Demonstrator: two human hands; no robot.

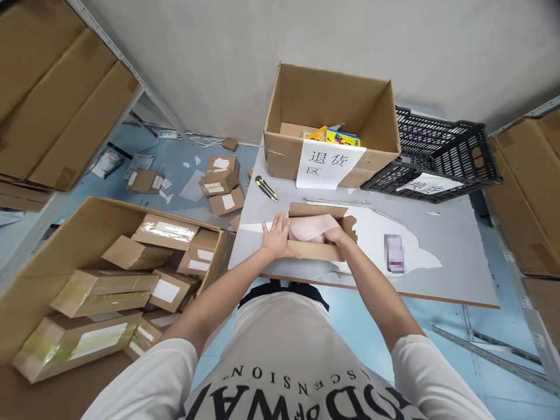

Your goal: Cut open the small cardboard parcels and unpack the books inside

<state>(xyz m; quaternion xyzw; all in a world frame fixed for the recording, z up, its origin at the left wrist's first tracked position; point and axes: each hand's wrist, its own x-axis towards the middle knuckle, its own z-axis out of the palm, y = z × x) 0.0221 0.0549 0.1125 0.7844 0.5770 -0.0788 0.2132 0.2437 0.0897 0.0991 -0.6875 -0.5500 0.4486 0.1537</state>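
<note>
I have the left hand (276, 238) spread against the left end of a small open box (317, 252), which sits near the table's (455, 245) front edge. The right hand (336, 234) reaches inside at the right; its fingers are hidden, so I can't tell whether they grip the pale pink wrapping (310, 226) there. I see a utility knife (266, 188) beyond the left hand, a large carton (284, 156) behind, and a blurred-out object (395, 254) right of the box.

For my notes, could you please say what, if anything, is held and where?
The left hand holds the open box by its left end; the right hand is inside, hold unclear.
</note>
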